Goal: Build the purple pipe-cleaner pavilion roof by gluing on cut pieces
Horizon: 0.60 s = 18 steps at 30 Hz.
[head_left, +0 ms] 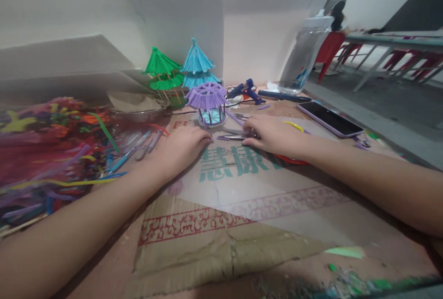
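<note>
My left hand (pixel 183 147) rests palm down on the cardboard (pixel 180 253), its fingers curled together; whatever may be between thumb and fingers is hidden. To its right, my right hand (pixel 268 134) is closed around the scissors (pixel 235 137) near their pivot, blades pointing left and red handle beneath the palm. A small gap separates the blade tips from my left fingertips. Just beyond both hands stands a small pavilion with a purple slatted roof (pixel 207 97) and a light blue round base. Behind it are a green tiered tower (pixel 164 73) and a blue one (pixel 196 62).
Colourful fuzzy sticks (pixel 51 174) and pens (pixel 129 151) lie at left. A glue gun (pixel 247 90), a phone (pixel 330 118) and a large clear bottle (pixel 304 54) stand or lie at back right. A person (pixel 338 17) sits at a far table.
</note>
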{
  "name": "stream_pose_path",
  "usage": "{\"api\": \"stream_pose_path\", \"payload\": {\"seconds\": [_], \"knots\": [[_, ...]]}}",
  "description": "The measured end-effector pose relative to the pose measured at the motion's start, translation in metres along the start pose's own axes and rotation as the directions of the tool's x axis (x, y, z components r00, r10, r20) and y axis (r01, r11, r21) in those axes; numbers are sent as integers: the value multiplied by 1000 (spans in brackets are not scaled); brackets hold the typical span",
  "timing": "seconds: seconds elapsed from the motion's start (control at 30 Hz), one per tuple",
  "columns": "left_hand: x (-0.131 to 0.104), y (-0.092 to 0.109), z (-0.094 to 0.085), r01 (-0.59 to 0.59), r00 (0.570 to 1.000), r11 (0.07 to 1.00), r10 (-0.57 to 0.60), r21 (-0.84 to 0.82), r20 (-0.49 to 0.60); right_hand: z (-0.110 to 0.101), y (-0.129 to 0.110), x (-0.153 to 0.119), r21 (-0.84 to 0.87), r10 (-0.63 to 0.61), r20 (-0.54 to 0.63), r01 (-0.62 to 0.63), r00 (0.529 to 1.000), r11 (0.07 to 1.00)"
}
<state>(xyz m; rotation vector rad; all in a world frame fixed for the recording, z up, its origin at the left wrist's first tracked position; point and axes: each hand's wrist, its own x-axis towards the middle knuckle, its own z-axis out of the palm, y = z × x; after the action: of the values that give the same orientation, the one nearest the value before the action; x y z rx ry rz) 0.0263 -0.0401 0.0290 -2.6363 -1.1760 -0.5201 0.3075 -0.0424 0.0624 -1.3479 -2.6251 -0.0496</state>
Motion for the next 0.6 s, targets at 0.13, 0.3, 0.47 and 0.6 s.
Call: {"api": "stream_pose_path", "payload": {"seconds": [0.13,0.3,0.47,0.6], "knots": [[-2,-4,2,53,998,999,-53,0,-31,7,4,3,-57,-42,14,43,999,997],[-4,-6,3,53,995,998,-57,-46,-86,6,2,2,-116,-74,-31,70,997,991],[-3,-2,0,51,997,996,-55,-78,-49,-13,-3,-3,-136,-94,-6,92,996,986],[-2,1,-2,72,996,991,-77,-111,-34,-27,-9,-11,-101,-118,115,129,986,986]]}}
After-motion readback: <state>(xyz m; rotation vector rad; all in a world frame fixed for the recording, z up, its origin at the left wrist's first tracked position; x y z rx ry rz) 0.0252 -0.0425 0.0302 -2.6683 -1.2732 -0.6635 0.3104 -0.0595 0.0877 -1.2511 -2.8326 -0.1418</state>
